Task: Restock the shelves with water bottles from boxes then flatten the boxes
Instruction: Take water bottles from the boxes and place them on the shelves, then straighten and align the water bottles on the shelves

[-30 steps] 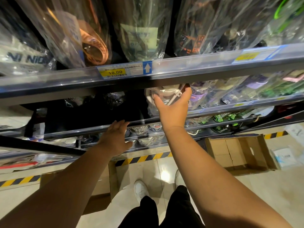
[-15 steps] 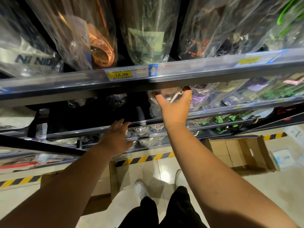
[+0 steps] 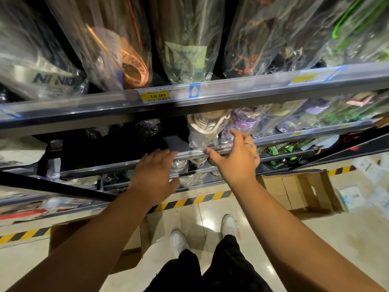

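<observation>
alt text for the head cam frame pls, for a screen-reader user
A person's open left hand and right hand reach to a shelf rail in front of plastic-bagged water bottles; contact with a bottle is unclear. An open cardboard box lies on the floor at right.

The top shelf (image 3: 231, 95) is fronted by a clear rail holding a yellow price tag (image 3: 156, 95) marked 18.00, and bagged water bottles (image 3: 185, 49) are stood along it. On the middle shelf (image 3: 294, 135), a beige-lidded bottle (image 3: 204, 127) is set just left of a purple-lidded bottle (image 3: 245, 121). Green bottles (image 3: 284, 148) are kept on the lower shelf (image 3: 101, 169), to the right. The tiled floor (image 3: 210, 213) is edged with yellow-and-black tape (image 3: 189, 202). An open cardboard box (image 3: 305, 190) is placed on it at the right and a second cardboard box (image 3: 126, 256) at the near left.
</observation>
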